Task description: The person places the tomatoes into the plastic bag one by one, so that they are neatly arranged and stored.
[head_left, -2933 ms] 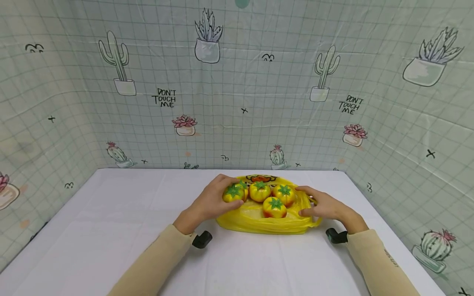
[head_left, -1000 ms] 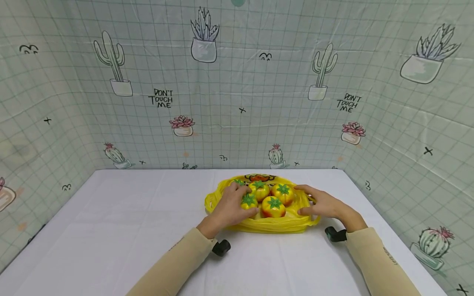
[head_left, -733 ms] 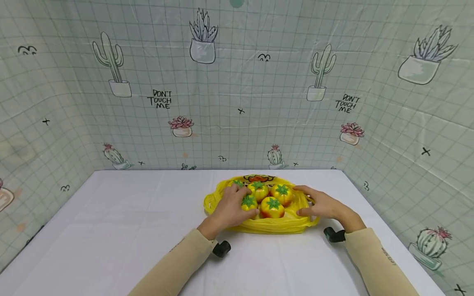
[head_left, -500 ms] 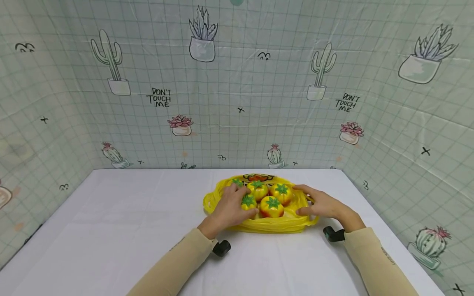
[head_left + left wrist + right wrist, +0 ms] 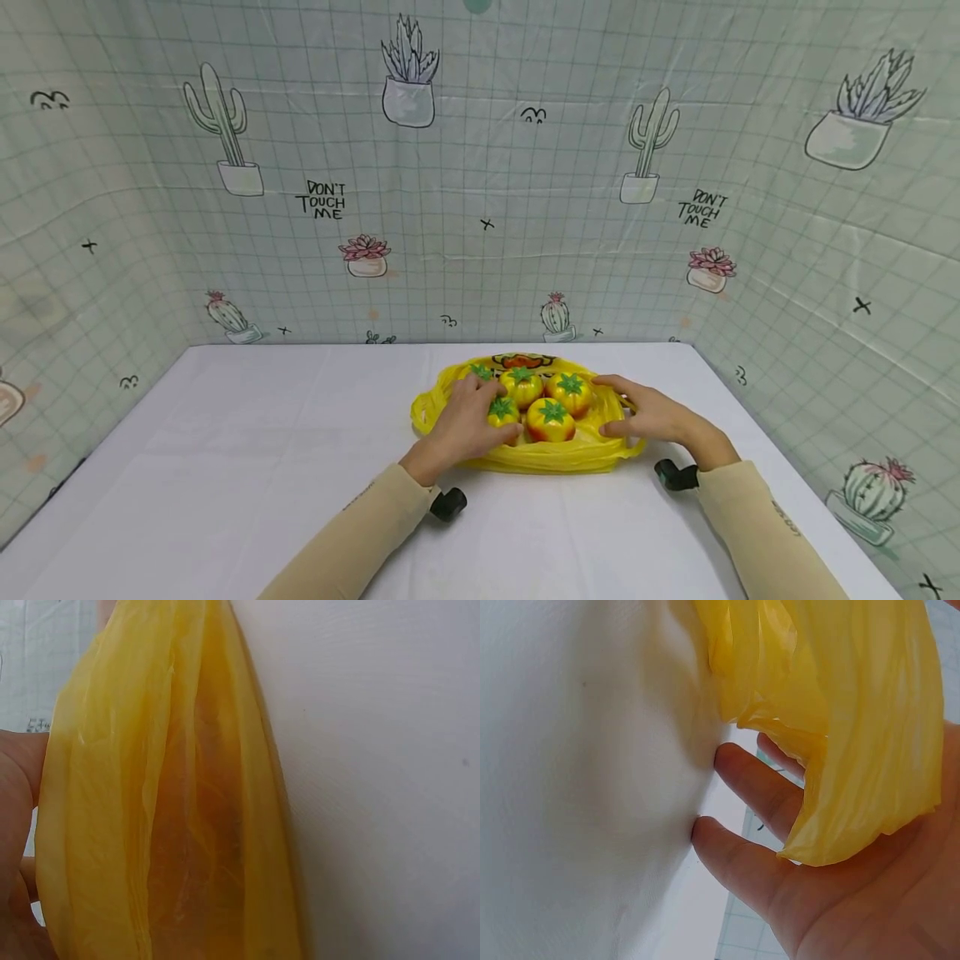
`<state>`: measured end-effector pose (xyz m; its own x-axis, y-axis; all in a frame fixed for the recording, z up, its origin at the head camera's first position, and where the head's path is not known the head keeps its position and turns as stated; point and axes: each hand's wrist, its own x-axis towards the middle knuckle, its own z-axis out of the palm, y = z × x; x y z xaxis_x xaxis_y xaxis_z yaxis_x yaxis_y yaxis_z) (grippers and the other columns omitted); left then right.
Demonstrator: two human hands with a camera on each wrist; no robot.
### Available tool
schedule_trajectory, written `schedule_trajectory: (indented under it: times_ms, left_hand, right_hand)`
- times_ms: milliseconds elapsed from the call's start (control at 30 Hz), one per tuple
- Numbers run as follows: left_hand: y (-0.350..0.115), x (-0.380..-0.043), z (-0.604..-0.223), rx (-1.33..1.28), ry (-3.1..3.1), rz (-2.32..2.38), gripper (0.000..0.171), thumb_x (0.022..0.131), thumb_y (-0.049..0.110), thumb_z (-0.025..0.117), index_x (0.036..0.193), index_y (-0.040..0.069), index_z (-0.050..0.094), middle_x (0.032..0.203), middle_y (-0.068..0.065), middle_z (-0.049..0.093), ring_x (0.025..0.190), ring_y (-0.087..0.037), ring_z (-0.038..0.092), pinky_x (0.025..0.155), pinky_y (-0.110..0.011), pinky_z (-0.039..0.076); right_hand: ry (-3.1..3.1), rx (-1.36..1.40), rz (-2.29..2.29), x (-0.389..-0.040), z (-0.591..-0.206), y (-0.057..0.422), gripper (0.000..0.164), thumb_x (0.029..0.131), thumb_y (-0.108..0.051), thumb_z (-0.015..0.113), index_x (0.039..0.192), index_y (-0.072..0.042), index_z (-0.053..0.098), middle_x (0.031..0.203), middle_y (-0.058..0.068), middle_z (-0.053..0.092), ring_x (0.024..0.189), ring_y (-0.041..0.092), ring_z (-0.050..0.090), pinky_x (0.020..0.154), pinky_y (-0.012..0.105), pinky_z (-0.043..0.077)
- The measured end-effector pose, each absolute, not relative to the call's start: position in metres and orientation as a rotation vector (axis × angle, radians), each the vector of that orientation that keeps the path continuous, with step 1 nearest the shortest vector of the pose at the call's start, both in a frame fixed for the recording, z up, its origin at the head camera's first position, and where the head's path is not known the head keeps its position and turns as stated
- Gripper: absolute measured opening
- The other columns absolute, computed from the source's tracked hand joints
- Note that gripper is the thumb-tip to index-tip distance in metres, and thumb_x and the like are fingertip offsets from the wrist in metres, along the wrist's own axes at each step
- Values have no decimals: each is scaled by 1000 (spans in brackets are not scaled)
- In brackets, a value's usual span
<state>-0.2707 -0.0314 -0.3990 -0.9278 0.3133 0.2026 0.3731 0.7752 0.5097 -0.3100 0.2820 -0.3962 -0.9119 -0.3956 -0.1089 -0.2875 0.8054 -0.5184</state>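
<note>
A yellow plastic bag [image 5: 558, 460] lies with its mouth up, holding several glossy yellow-red tomatoes with green star-shaped tops. My left hand [image 5: 459, 423] reaches over the bag's left side and grips the front-left tomato [image 5: 503, 410], with fingers behind and thumb in front. To its right sits another tomato [image 5: 551, 421]. My right hand [image 5: 656, 412] stands at the bag's right end, thumb and fingers spread around the rim. In the right wrist view, a loop of the bag [image 5: 870, 765] drapes over the palm and the fingertips [image 5: 731, 755] rest on the table.
A white-covered table [image 5: 285, 467] carries the bag near its far right part. Behind and at both sides hangs a checked cloth wall [image 5: 487, 167] printed with cacti. A black wrist camera [image 5: 450, 504] sits under the left sleeve, another [image 5: 675, 475] by the right.
Since the oldest frame, my left hand has moved right and nearer with the tomato, setting it beside the front one. The bag's left handle now shows. Over the last second almost nothing has moved.
</note>
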Motion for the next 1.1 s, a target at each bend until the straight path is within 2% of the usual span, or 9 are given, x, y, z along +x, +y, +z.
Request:
schedule_trajectory:
  times_ms: [200,567,1100]
  left_hand:
    - [-33,-270,-397,-581,-2845,-841,56,81,47,70,123,12,58,99,-5,42,91,-20,38,71,-30,38]
    - [-35,-268,-393,-573,-2826,-876,52,81,44,70,120,12,60,98,-4,43,91,-19,38,72,-30,38]
    - [-54,-257,-381,-564,-2761,-961,53,83,42,70,125,11,59,115,-7,48,100,-20,46,87,-37,45]
  right_hand:
    - [2785,-550,-736,-311,-397,283,82,77,-48,69,147,-23,34,147,19,37,127,44,39,96,67,33]
    - [2785,-567,-734,-310,-395,282,81,78,-47,69,147,-21,34,147,19,37,126,44,40,95,67,35]
    - [2785,-606,-781,-310,-395,285,75,79,-45,69,144,-23,40,148,18,36,128,46,39,97,66,34]
